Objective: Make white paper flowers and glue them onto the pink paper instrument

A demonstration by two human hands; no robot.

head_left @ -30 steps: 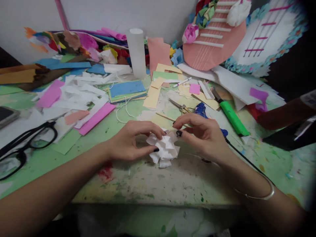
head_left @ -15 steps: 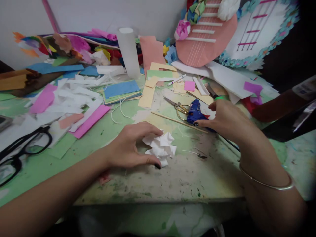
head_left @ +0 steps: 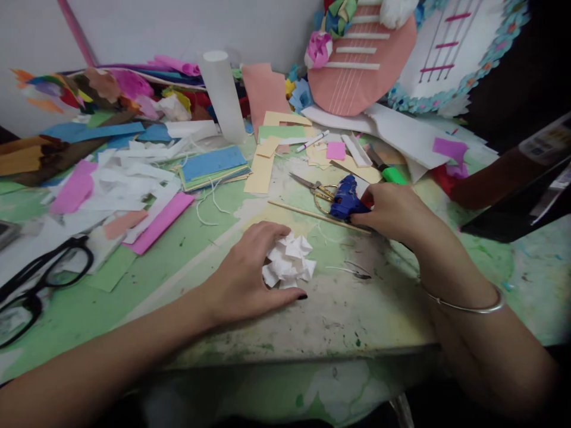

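My left hand point(head_left: 247, 270) curls around a white folded paper flower point(head_left: 289, 260) resting on the green table point(head_left: 383, 309), thumb and fingers closed on its sides. My right hand point(head_left: 392, 209) reaches forward and closes on a blue glue gun point(head_left: 345, 199) lying near the middle of the table. A thin wooden stick point(head_left: 312, 215) lies just in front of the glue gun, and scissors point(head_left: 312, 185) lie beside it.
Coloured paper scraps point(head_left: 134, 172) cover the left and back. A white paper tube point(head_left: 220, 95) stands upright at the back. A green marker point(head_left: 391, 173), black glasses point(head_left: 40, 279), a pink paper guitar point(head_left: 366, 65) and another person's arm point(head_left: 499, 178) at right surround the work spot.
My right hand left the paper flower, moved forward and right, and took hold of the blue glue gun. My left hand stayed on the flower and wrapped closer around it.
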